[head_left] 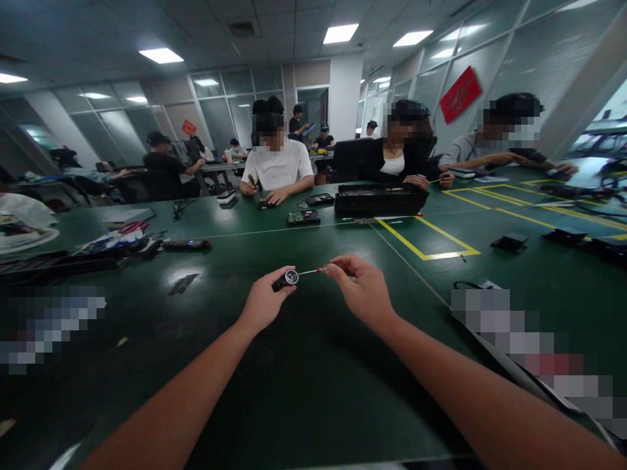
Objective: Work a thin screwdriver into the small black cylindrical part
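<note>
Between the thumb and fingers of my left hand [263, 299] is a small round part [292, 277], with a silvery rim facing me and a dark body behind. My right hand [363, 288] grips a thin screwdriver [322, 269] by its red-tipped handle. The metal shaft points left, and its tip is at the round part's edge; whether it touches a screw is too small to tell. Both hands are raised over the green table [294, 391].
A long black case [382, 201] and an opened device with a circuit board [304, 217] lie across the table. Further left are a dark cylindrical tool [186, 245] and red-handled scissors [133, 227]. Several people sit opposite, one in a white shirt [284, 166]. Black pieces [509, 243] lie right.
</note>
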Tool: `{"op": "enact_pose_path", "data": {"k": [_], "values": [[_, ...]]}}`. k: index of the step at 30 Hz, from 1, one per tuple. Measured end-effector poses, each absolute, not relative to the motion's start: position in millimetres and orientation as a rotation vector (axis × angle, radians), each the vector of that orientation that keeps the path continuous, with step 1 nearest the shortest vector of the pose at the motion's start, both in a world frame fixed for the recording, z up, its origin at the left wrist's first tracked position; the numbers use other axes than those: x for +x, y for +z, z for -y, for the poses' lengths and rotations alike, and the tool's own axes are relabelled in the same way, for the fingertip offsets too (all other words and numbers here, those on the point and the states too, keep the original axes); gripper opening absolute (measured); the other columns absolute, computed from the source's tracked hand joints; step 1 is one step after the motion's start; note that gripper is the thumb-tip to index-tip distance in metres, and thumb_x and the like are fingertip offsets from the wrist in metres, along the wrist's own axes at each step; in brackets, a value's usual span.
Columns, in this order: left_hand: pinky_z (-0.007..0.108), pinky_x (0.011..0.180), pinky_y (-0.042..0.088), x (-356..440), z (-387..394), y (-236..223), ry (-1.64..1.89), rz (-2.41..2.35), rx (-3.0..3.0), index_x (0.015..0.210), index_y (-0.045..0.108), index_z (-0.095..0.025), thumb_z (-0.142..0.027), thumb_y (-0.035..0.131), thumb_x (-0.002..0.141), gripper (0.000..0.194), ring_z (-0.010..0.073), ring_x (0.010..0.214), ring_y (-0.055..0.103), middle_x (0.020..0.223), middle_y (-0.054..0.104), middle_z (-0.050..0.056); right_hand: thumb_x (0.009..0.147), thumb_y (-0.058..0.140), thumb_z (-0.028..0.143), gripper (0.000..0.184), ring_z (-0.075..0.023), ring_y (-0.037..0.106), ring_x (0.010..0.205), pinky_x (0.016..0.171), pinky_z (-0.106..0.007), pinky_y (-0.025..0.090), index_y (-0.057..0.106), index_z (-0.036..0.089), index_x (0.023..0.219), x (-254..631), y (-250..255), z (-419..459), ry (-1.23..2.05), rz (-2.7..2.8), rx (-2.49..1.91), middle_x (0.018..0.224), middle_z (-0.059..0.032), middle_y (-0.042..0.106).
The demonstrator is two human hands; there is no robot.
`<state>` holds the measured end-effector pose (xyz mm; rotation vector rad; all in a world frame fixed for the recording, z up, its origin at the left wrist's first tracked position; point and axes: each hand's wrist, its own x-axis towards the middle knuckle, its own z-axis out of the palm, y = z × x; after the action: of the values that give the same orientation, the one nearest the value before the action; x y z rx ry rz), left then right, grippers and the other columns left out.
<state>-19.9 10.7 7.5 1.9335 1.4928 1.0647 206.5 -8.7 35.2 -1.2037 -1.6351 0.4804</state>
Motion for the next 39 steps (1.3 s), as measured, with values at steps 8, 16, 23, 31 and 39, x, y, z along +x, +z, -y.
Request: {"op": "enact_pose_path", "data": {"k": [8, 16, 23, 31, 39], "values": [[0.042, 0.114, 0.038, -20.0, -10.9, 7.3, 1.060, -1.514, 1.942, 0.127, 0.066, -0.030, -0.014, 0.070, 0.084, 0.046, 0.0229, 0.126, 0.057, 0.131, 0.066, 0.002, 0.091, 0.060, 0.044, 0.027, -0.0189, 0.068, 0.075, 0.068, -0.030, 0.047, 0.073, 0.021, 0.093, 206.0, 37.3, 8.0, 0.464, 1.649, -1.233, 0.082, -0.0028, 0.075], [0.043, 0.110, 0.040, -22.4, -10.5, 4.0, 1.054, -1.480, 2.076, 0.126, 0.067, -0.032, -0.015, 0.071, 0.084, 0.046, 0.0221, 0.120, 0.059, 0.127, 0.068, 0.001, 0.092, 0.052, 0.062, 0.061, -0.0103, 0.039, 0.042, 0.048, -0.028, 0.026, 0.051, 0.020, 0.047, 208.2, 39.1, 9.3, 0.277, 1.708, -1.358, 0.043, 0.0037, 0.043], [0.045, 0.111, 0.039, -22.5, -9.8, 5.9, 1.049, -1.475, 2.066, 0.126, 0.067, -0.032, -0.016, 0.071, 0.083, 0.046, 0.0233, 0.121, 0.058, 0.129, 0.067, 0.003, 0.090, 0.058, 0.058, 0.049, -0.0123, 0.046, 0.048, 0.050, -0.027, 0.030, 0.060, 0.021, 0.059, 208.5, 38.3, 6.8, 0.232, 1.742, -1.317, 0.051, 0.0021, 0.053], [0.046, 0.108, 0.041, -15.4, -4.1, 7.7, 0.993, -1.466, 2.114, 0.125, 0.068, -0.034, -0.018, 0.071, 0.083, 0.045, 0.0256, 0.119, 0.059, 0.126, 0.068, 0.003, 0.096, 0.049, 0.032, 0.019, -0.0196, 0.066, 0.081, 0.072, -0.032, 0.048, 0.063, 0.022, 0.105, 206.9, 37.0, 11.8, 0.468, 1.783, -1.074, 0.093, -0.0045, 0.072], [0.048, 0.107, 0.038, -9.9, -0.1, 11.7, 0.959, -1.453, 2.156, 0.123, 0.068, -0.032, -0.017, 0.073, 0.083, 0.043, 0.0257, 0.116, 0.060, 0.124, 0.070, 0.003, 0.100, 0.041, 0.045, 0.036, -0.0186, 0.060, 0.061, 0.058, -0.030, 0.038, 0.068, 0.022, 0.094, 204.1, 36.2, 8.3, 0.372, 1.748, -1.294, 0.069, -0.0014, 0.065]]}}
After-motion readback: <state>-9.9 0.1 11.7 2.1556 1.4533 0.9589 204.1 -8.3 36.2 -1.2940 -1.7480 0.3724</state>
